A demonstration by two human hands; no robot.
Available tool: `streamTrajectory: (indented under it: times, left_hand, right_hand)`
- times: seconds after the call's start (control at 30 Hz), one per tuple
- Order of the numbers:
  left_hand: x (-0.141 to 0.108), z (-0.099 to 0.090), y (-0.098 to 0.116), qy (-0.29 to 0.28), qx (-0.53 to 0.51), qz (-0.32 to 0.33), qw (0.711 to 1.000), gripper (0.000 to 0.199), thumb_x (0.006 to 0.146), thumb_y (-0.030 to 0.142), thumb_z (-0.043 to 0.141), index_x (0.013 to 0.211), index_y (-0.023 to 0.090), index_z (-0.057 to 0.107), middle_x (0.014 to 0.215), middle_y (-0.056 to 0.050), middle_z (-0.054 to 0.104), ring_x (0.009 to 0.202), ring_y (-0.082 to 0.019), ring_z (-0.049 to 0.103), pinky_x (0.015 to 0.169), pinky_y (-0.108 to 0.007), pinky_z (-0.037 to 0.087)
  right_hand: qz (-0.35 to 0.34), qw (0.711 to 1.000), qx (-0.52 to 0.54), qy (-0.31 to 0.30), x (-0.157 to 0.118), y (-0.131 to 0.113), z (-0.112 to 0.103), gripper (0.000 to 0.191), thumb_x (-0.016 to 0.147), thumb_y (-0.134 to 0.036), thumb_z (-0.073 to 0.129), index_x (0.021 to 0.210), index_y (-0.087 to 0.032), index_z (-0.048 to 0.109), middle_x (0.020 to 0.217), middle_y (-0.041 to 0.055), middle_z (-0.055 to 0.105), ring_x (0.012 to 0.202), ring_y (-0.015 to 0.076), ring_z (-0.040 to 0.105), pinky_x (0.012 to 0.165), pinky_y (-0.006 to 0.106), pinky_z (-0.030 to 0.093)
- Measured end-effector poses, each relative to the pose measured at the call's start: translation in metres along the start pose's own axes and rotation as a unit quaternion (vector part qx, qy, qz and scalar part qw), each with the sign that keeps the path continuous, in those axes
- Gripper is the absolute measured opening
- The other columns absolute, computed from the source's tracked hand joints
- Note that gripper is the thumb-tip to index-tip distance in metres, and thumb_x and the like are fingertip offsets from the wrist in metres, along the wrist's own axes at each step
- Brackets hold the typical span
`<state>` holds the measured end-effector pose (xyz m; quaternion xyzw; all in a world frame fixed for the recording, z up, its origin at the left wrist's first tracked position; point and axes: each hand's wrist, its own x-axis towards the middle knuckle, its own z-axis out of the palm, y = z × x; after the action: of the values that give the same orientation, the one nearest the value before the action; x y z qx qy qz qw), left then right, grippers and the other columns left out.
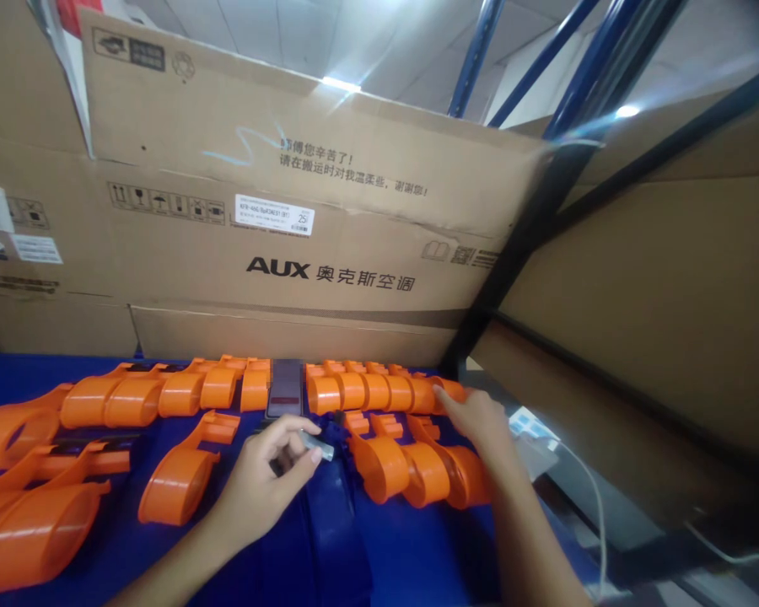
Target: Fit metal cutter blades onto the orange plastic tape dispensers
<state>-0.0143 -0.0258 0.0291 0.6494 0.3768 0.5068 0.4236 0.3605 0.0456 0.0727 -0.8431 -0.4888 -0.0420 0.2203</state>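
My left hand (269, 472) is closed around a small clear piece (318, 445), pinched between thumb and fingers above the blue surface. Out to the right, my right hand (477, 417) reaches to the end of the back row, its fingertips at an orange ring-shaped part (448, 389). Whether it grips that part cannot be made out. In front of that row lie more orange parts (383, 468). A lone orange part (175, 485) rests left of my left hand. Behind my left hand stands a dark phone-like object (285, 389).
Large cardboard panels (354, 228) stand behind the blue surface (417, 552). A dark metal rack post (512, 261) rises at the right. A white cable (598, 497) hangs beyond my right forearm. Larger orange parts (44, 531) lie at the front left.
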Motion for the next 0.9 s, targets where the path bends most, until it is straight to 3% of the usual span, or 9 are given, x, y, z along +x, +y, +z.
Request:
streamTrajectory:
  times: [0.13, 0.23, 0.33, 0.4, 0.5, 0.67, 0.73, 0.8, 0.9]
  left_hand:
    - [0.001, -0.001, 0.001, 0.013, 0.07, 0.049, 0.996, 0.02, 0.09, 0.035, 0.072, 0.107, 0.026, 0.077, 0.068, 0.0, 0.066, 0.06, -0.018, 0.06, 0.061, -0.028, 0.047]
    - [-0.002, -0.002, 0.007, -0.002, 0.13, 0.134, 0.982, 0.018, 0.091, 0.027, 0.07, 0.106, 0.028, 0.079, 0.076, -0.004, 0.073, 0.066, -0.021, 0.066, 0.064, -0.032, 0.051]
    - [-0.015, -0.008, 0.015, -0.021, 0.188, 0.219, 0.957, 0.027, 0.089, 0.018, 0.07, 0.112, 0.03, 0.079, 0.092, -0.008, 0.079, 0.081, -0.027, 0.073, 0.076, -0.039, 0.056]
    - [-0.031, -0.02, 0.019, -0.022, 0.243, 0.25, 0.937, 0.035, 0.086, 0.015, 0.071, 0.117, 0.031, 0.077, 0.1, -0.009, 0.08, 0.089, -0.03, 0.074, 0.083, -0.044, 0.057]
    - [-0.059, -0.061, 0.02, 0.006, 0.371, 0.274, 0.888, 0.042, 0.083, 0.018, 0.075, 0.122, 0.032, 0.074, 0.113, -0.008, 0.079, 0.104, -0.033, 0.072, 0.095, -0.049, 0.054]
    - [-0.097, -0.175, 0.007, 0.091, 0.555, 0.217, 0.798, 0.041, 0.085, 0.036, 0.076, 0.125, 0.03, 0.071, 0.125, -0.008, 0.075, 0.115, -0.038, 0.067, 0.104, -0.058, 0.046]
    - [-0.108, -0.213, -0.004, 0.072, 0.612, 0.17, 0.769, 0.043, 0.087, 0.045, 0.072, 0.128, 0.03, 0.07, 0.128, -0.008, 0.074, 0.118, -0.041, 0.065, 0.105, -0.06, 0.043]
    - [-0.116, -0.235, -0.016, 0.017, 0.65, 0.149, 0.745, 0.041, 0.091, 0.05, 0.067, 0.127, 0.031, 0.071, 0.132, -0.005, 0.073, 0.123, -0.041, 0.063, 0.106, -0.061, 0.04]
    - [-0.122, -0.241, -0.031, -0.01, 0.677, 0.162, 0.718, 0.041, 0.091, 0.05, 0.067, 0.125, 0.029, 0.072, 0.134, -0.007, 0.072, 0.123, -0.04, 0.064, 0.109, -0.06, 0.037]
  right_hand:
    - [0.003, 0.997, -0.034, -0.064, -0.001, -0.002, 0.0, 0.052, 0.085, -0.059, 0.063, 0.09, -0.01, 0.079, 0.096, 0.0265, 0.077, 0.097, 0.0432, 0.074, 0.075, 0.043, 0.055]
    - [0.007, 0.996, -0.046, -0.075, -0.007, -0.006, -0.006, 0.054, 0.089, -0.059, 0.058, 0.099, -0.01, 0.079, 0.101, 0.0265, 0.077, 0.101, 0.045, 0.073, 0.077, 0.044, 0.055]
    - [0.003, 0.997, -0.051, -0.053, -0.022, -0.018, -0.02, 0.061, 0.093, -0.062, 0.048, 0.119, -0.014, 0.075, 0.111, 0.0254, 0.076, 0.107, 0.0465, 0.07, 0.08, 0.048, 0.053]
    - [-0.03, 0.999, -0.035, 0.007, -0.037, -0.032, -0.033, 0.061, 0.094, -0.063, 0.047, 0.128, -0.018, 0.071, 0.119, 0.0221, 0.074, 0.112, 0.0454, 0.069, 0.085, 0.048, 0.052]
    - [-0.058, 0.995, 0.011, 0.085, -0.062, -0.058, -0.052, 0.055, 0.094, -0.062, 0.048, 0.123, -0.023, 0.074, 0.115, 0.0175, 0.077, 0.108, 0.0434, 0.069, 0.082, 0.047, 0.051]
    - [-0.188, 0.954, 0.192, 0.137, -0.099, -0.098, -0.069, 0.043, 0.094, -0.055, 0.053, 0.106, -0.023, 0.079, 0.094, 0.0094, 0.08, 0.086, 0.0314, 0.072, 0.08, 0.041, 0.052]
    - [-0.224, 0.929, 0.255, 0.147, -0.11, -0.112, -0.069, 0.039, 0.095, -0.052, 0.055, 0.1, -0.022, 0.079, 0.086, 0.0075, 0.079, 0.077, 0.0266, 0.07, 0.077, 0.037, 0.052]
    - [-0.246, 0.915, 0.282, 0.151, -0.119, -0.126, -0.067, 0.035, 0.095, -0.049, 0.057, 0.096, -0.022, 0.079, 0.081, 0.0059, 0.077, 0.071, 0.0235, 0.068, 0.073, 0.034, 0.051]
    - [-0.285, 0.9, 0.304, 0.131, -0.126, -0.148, -0.061, 0.033, 0.097, -0.047, 0.056, 0.095, -0.022, 0.078, 0.076, 0.0044, 0.075, 0.066, 0.0211, 0.064, 0.067, 0.032, 0.049]
